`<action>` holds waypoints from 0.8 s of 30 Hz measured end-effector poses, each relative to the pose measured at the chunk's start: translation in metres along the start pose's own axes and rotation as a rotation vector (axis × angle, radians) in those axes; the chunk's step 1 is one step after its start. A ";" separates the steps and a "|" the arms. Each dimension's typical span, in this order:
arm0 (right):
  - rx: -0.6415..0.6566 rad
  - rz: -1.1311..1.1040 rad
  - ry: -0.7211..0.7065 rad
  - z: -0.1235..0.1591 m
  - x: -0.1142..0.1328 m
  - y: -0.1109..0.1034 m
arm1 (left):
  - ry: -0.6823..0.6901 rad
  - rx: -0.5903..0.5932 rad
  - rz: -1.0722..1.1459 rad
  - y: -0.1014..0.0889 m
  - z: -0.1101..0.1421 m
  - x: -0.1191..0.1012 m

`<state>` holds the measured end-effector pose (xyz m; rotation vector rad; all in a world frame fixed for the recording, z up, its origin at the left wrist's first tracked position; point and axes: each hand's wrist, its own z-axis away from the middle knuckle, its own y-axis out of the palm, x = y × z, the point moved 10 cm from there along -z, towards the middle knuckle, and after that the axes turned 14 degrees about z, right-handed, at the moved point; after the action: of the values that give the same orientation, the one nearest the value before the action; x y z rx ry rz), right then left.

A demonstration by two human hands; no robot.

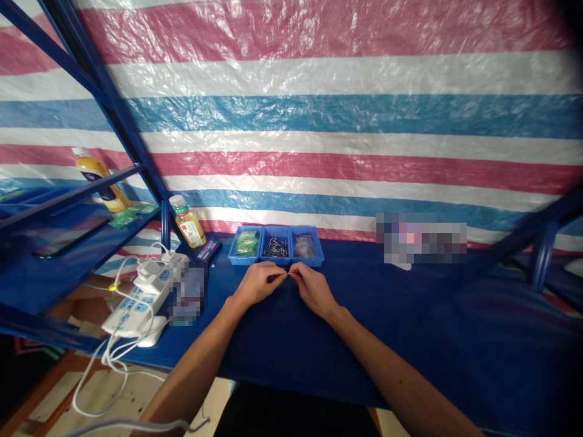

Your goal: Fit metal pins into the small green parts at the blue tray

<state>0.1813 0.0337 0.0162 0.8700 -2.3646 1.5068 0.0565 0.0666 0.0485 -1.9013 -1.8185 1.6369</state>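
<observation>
Observed: one slim dark part [276,277] with a silver tip, held above the blue bench [291,358] just in front of the bins. Its long axis lies nearly level across my view, tip pointing right. Left hand [257,283] pinches the dark end; right hand [313,290] pinches at the silver tip. Three blue bins [276,229] stand in a row: green packets [246,243] left, dark pins [276,247] middle, too many to count, clear bagged items [304,247] right. Two white power strips [130,309] lie further left.
</observation>
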 end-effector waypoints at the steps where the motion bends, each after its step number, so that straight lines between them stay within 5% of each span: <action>1: 0.000 0.009 0.004 0.000 -0.001 0.000 | -0.002 -0.001 0.001 0.000 0.000 0.000; 24: 0.008 0.033 0.027 -0.001 -0.002 0.001 | -0.014 0.016 -0.008 0.001 0.000 0.001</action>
<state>0.1821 0.0352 0.0153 0.8115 -2.3664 1.5318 0.0571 0.0669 0.0478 -1.8784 -1.8107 1.6610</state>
